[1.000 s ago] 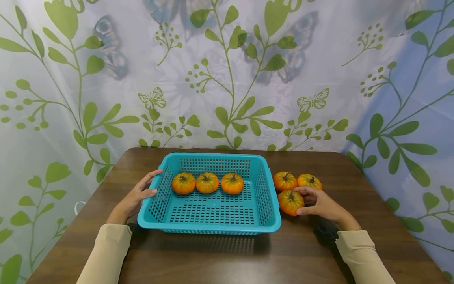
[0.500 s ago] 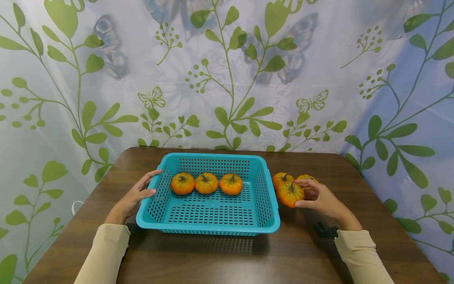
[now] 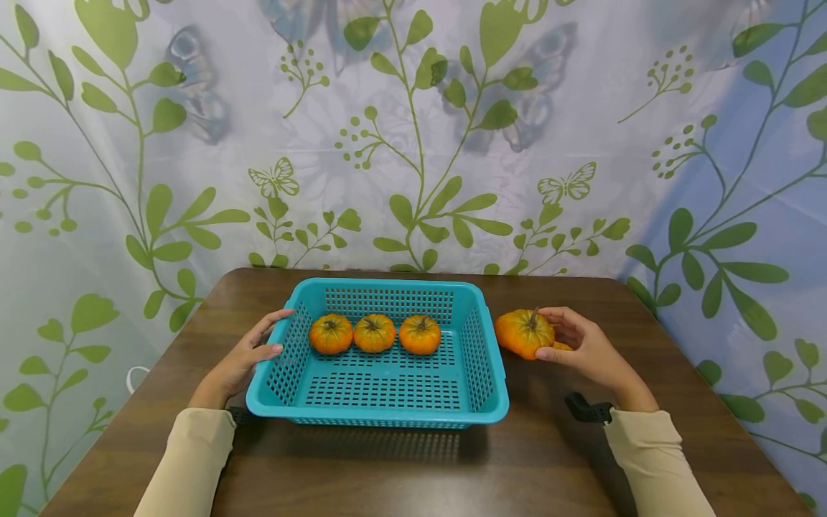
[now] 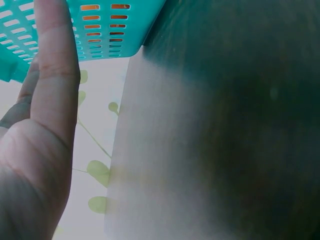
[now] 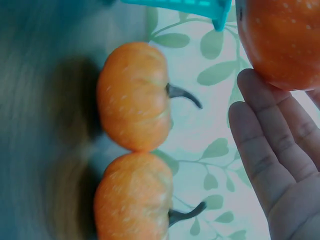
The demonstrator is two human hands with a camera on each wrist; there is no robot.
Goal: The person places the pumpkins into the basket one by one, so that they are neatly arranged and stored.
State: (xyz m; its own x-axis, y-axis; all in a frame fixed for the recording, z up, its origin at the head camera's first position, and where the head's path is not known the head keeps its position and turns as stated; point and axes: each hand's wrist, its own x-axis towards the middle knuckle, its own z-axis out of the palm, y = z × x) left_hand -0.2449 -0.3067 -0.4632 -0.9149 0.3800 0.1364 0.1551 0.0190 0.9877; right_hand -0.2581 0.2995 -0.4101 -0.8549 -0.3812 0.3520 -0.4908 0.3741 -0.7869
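My right hand (image 3: 584, 348) pinches a small orange pumpkin (image 3: 531, 336) between thumb and fingers, raised above the table to the right of the turquoise basket (image 3: 381, 415). In the right wrist view the held pumpkin (image 5: 282, 42) is at the top right, above the fingers. Two more pumpkins rest on the table there, an upper one (image 5: 132, 97) and a lower one (image 5: 132, 197); the head view largely hides them. My left hand (image 3: 242, 359) touches the basket's left rim, its fingers fairly straight along the outer wall in the left wrist view.
Three pumpkins, a left one (image 3: 331, 334), a middle one (image 3: 374, 334) and a right one (image 3: 420, 335), sit in a row at the basket's back. A leaf-patterned curtain (image 3: 362, 179) hangs behind the brown wooden table (image 3: 362, 477).
My right hand has lifted the front pumpkin off the table and moved it up and away, in front of the other two. The left hand stays at the basket's rim.
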